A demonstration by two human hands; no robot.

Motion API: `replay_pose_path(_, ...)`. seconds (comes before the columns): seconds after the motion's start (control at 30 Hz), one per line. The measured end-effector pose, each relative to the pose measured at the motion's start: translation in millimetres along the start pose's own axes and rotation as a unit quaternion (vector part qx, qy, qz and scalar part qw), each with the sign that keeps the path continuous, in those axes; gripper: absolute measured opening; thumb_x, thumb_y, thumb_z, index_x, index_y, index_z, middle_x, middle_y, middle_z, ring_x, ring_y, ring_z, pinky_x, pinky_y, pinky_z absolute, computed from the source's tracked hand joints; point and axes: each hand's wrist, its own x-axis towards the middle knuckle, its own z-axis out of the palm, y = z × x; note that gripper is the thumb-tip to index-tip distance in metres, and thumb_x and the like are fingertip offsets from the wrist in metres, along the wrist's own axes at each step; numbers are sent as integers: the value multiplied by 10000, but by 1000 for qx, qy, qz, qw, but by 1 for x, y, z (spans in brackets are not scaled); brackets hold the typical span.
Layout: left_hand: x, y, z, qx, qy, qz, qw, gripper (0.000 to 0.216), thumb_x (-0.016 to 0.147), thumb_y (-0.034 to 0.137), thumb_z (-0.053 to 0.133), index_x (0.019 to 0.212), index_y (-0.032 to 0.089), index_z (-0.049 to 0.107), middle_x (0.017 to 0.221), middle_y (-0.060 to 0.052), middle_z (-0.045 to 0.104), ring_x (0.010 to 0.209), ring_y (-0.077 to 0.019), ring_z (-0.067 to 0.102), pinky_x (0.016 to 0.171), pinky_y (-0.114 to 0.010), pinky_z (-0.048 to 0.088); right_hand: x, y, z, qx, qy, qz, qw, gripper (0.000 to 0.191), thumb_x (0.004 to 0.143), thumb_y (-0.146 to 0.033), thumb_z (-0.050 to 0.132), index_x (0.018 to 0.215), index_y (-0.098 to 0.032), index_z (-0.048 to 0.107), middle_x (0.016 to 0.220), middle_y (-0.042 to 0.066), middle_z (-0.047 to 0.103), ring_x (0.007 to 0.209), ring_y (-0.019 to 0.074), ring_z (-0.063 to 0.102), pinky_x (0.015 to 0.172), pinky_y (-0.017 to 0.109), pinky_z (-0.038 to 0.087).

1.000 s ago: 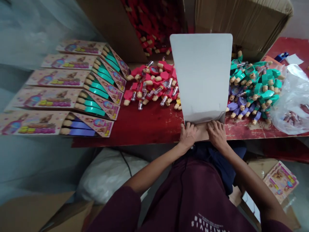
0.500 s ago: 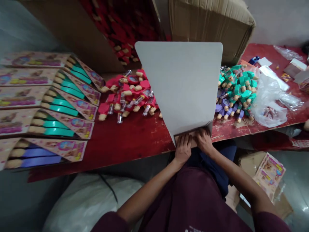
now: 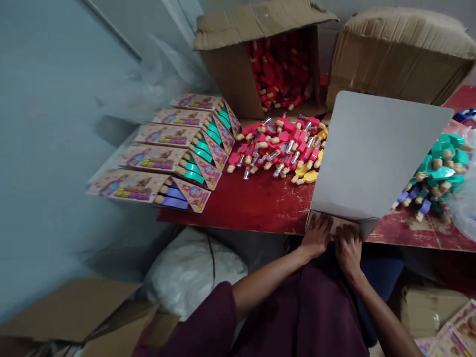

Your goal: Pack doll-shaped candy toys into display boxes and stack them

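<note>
A cardboard display box (image 3: 372, 158) stands at the table's front edge, its tall plain white-grey panel raised and leaning away from me. At the low front end of the box, my left hand (image 3: 317, 238) has its fingers bent over the folded edge. Close beside it, my right hand (image 3: 348, 248) grips the same edge with curled fingers. My thumbs are hidden. Red toy pieces with beige ends and clear tubes (image 3: 278, 141) lie heaped left of the box, with a few yellow pieces (image 3: 307, 175) among them. Green pieces (image 3: 442, 158) and purple pieces (image 3: 423, 208) are piled on the right.
Several printed display boxes (image 3: 156, 135) holding green or purple pieces line the table's left end. Behind the red heap, an open carton (image 3: 223, 82) is full of red pieces; another carton (image 3: 394, 59) stands right of it. A white sack (image 3: 186, 272) sits below the table.
My view has swung left, so the table and box appear further right and more of the left wall shows. Both hands stay at the box's front edge, with their fingers slightly shifted.
</note>
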Motion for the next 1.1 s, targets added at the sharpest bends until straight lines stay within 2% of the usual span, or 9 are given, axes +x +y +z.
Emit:
replay_pose_path(0.07,-1,-1,-3,-2,-6,-8,1000,631,1075,436,381,1612,108,344,1685,-113,353,1611,-316,190,1320,-601,162,2,-1,3,19,-19,-12,1000,390,1031,-223,498,1406,-178,596,1390,173,615,1349,343,505,1104,525,435)
replay_pose_path(0.23,4,-13,-7,11,-8,-38,999,690,1068,507,369,1624,100,317,1698,-142,308,1611,-329,188,1319,-623,150,29,0,15,33,-78,-29,996,404,1035,-224,473,1417,-171,594,1422,174,588,1342,348,500,1106,519,453)
replay_pose_path(0.47,30,-35,-3,2,-16,-92,996,763,1057,581,341,1633,82,289,1696,-167,291,1606,-344,202,1318,-623,149,80,10,36,87,-43,-84,992,408,1026,-188,463,1416,-149,578,1427,191,572,1367,336,490,1133,538,461)
replay_pose_path(0.6,20,-53,-4,10,8,-142,990,710,1070,522,347,1656,138,233,1701,-149,280,1604,-341,212,1308,-657,88,71,-3,23,162,-5,-107,981,394,1012,-140,464,1382,-170,598,1332,165,635,1306,285,553,1091,467,516)
replay_pose_path(0.67,9,-65,-7,21,23,-166,986,705,1072,495,359,1660,134,212,1692,-163,298,1595,-355,236,1296,-678,91,56,-10,14,203,30,-78,976,401,1006,-127,473,1385,-181,589,1272,151,662,1240,267,595,1052,452,538)
replay_pose_path(0.77,-13,-83,-15,37,40,-189,980,708,1072,467,375,1663,122,192,1670,-186,342,1579,-369,277,1284,-694,113,37,-10,5,248,75,38,965,333,1020,-168,482,1322,-207,615,1159,122,693,1087,249,655,935,428,576)
replay_pose_path(0.83,-31,-92,-22,44,46,-203,977,706,1071,455,382,1666,131,185,1668,-193,343,1574,-366,291,1284,-693,124,38,-1,3,264,86,105,955,275,1037,-209,471,1252,-205,642,1080,107,706,980,234,673,859,396,578)
replay_pose_path(0.93,-55,-101,-29,53,54,-234,969,705,1072,444,392,1668,129,185,1678,-203,316,1582,-364,273,1291,-676,134,72,18,2,260,75,132,953,254,1060,-263,450,1185,-190,659,1029,100,703,915,218,664,826,360,555)
replay_pose_path(1.1,-61,-101,-33,58,81,-272,957,710,1074,432,401,1673,130,168,1650,-215,374,1570,-387,293,1283,-695,153,189,31,11,91,-35,57,994,291,1060,-319,464,1191,-179,683,1200,150,677,1148,283,579,1014,416,457)
